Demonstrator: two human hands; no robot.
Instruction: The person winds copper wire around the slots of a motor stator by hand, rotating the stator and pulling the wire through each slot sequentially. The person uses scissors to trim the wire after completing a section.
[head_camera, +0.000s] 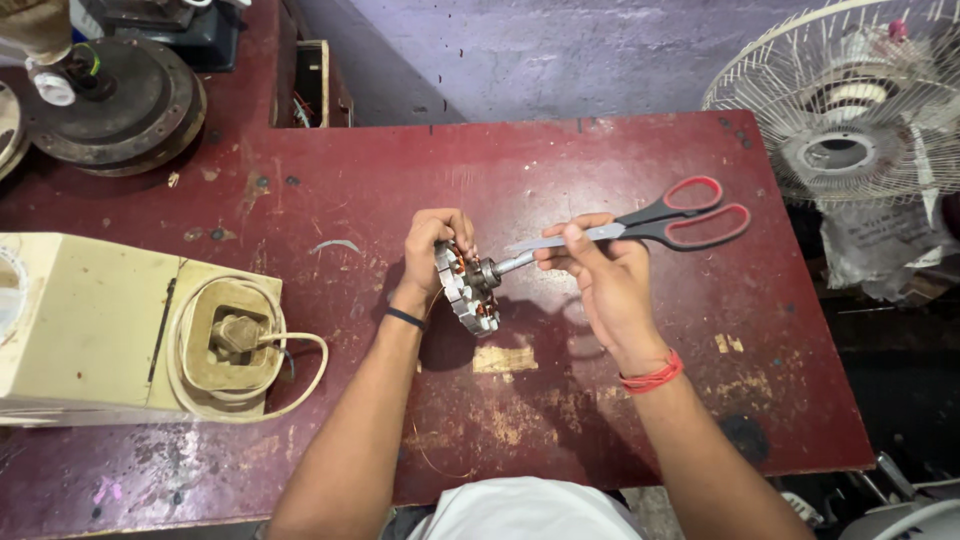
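Motor stator (467, 288), round, with copper windings and a short metal shaft, held on edge above the middle of the worn red table (620, 170). Left hand (432, 250) grips the stator's rim from its far side, fingers closed over the top edge. Right hand (600, 275) sits just right of the stator, fingers wrapped around the closed blades of a pair of scissors (650, 222); blade tips point toward the stator's shaft, red-and-black handles stick out away from it, to the right. Left of the stator, well apart, a cream appliance housing (90, 320) lies on its side on the table, cord looped around its base. Beyond the stator to the far left, dark metal discs (120, 110). Far right of the stator, off the table's edge, a white fan with wire guard (860, 100).
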